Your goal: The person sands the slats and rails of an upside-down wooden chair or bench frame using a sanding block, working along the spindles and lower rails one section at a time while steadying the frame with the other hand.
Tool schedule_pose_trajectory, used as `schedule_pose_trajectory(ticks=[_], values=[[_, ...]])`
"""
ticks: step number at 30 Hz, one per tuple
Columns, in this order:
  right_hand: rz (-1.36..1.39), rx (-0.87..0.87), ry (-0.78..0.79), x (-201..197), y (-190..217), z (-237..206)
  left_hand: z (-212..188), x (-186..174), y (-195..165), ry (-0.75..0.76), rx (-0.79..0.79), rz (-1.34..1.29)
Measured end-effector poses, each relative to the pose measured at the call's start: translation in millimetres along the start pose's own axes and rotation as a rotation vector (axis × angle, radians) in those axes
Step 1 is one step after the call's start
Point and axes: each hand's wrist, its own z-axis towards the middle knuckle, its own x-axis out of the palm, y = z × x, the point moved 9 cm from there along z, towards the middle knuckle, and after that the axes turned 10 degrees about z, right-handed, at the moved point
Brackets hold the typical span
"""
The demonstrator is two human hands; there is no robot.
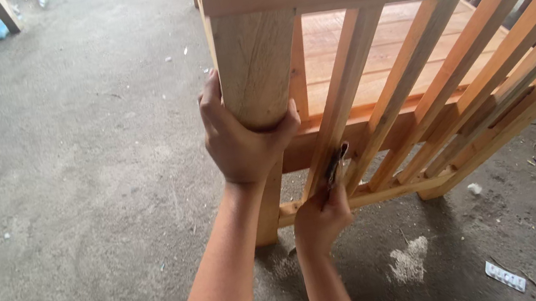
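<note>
Wooden slat (339, 98) gets rubbed: our right hand (321, 218) pinches sandpaper (336, 164), left hand (241, 140) wraps the post (256, 65); next, steady strokes.

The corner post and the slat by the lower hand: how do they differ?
The corner post is thick and rounded; the slat is thin and flat-sided. The post is paler; the slat looks more orange. The left hand wraps around the post, while the right hand presses a small dark folded piece against the slat's lower end. Both are bare wood in the same frame.
</note>
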Motion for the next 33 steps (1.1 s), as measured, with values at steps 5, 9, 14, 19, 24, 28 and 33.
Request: schedule_pose_trajectory(ticks=[5,9,14,19,24,28,33], values=[[-0.047,0.068,0.037,0,11,-4,0,-1,1,0.005,-0.034,0.009],[0.013,0.030,0.035,2,20,5,-2,-3,-4,-0.013,0.006,0.009],[0.087,0.079,0.012,7,10,8,-4,-4,0,-0.001,-0.040,-0.030],[-0.181,-0.247,0.094,8,39,-17,-2,-1,0,0.021,-0.031,-0.028],[-0.029,-0.222,0.054,12,26,7,-4,0,2,0.022,-0.043,0.027],[0.002,-0.081,0.055,8,14,1,-4,-1,-2,0.001,-0.016,0.014],[-0.250,-0.009,0.162,2,20,-7,-2,-1,-1,0.003,-0.046,0.046]])
